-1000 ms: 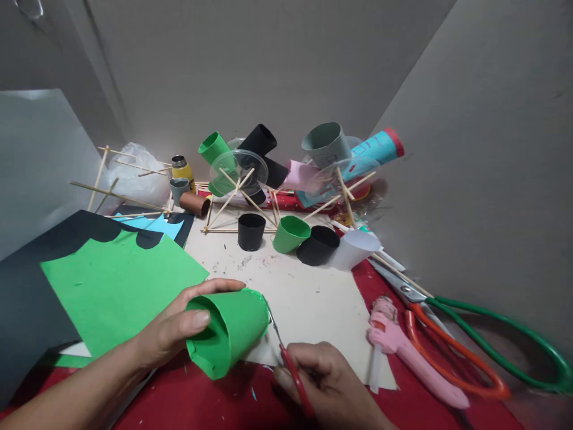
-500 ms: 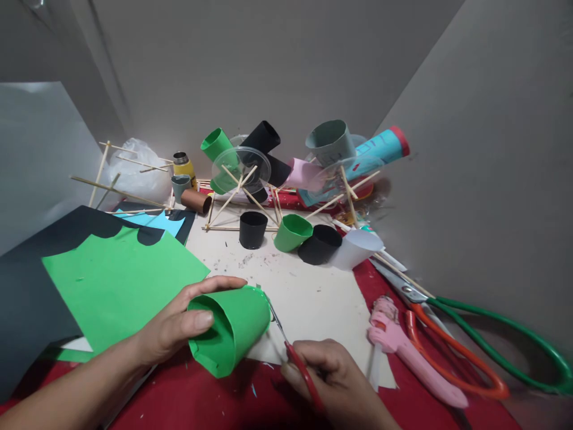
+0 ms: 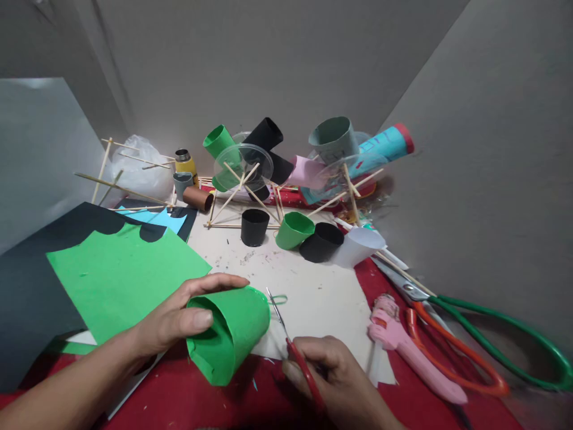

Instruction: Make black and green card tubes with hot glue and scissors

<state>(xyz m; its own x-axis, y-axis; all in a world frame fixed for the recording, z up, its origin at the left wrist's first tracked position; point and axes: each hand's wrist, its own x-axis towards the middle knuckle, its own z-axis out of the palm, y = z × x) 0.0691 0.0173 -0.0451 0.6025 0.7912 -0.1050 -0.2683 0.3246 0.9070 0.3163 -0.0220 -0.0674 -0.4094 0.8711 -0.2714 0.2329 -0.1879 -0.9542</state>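
My left hand (image 3: 179, 319) grips a green paper cup (image 3: 244, 334) lying on its side, thumb inside the open rim and fingers along the top. The cup's closed end points right. My right hand (image 3: 333, 373) is closed around red-handled scissors (image 3: 304, 373). Their metal blades reach up beside the cup's far end. Close to the blade tips curls a thin green paper strip (image 3: 280, 298). Beneath lies a cream board (image 3: 313, 298) on a red surface. A scalloped green sheet (image 3: 116, 275) spreads left of my left hand.
Several paper cups stand ahead, including a black cup (image 3: 254, 228) and a white cup (image 3: 360, 248). Stick frames with clear discs (image 3: 244, 170) hold more cups behind. To the right lie a pink glue gun (image 3: 403, 352) and large green-and-orange-handled scissors (image 3: 505, 328). A yellow bottle (image 3: 185, 164) stands far left.
The scissor blades have drawn slightly away from the cup's edge, and a thin green strip now shows beside them. My left hand keeps its hold; the cup has tilted slightly.
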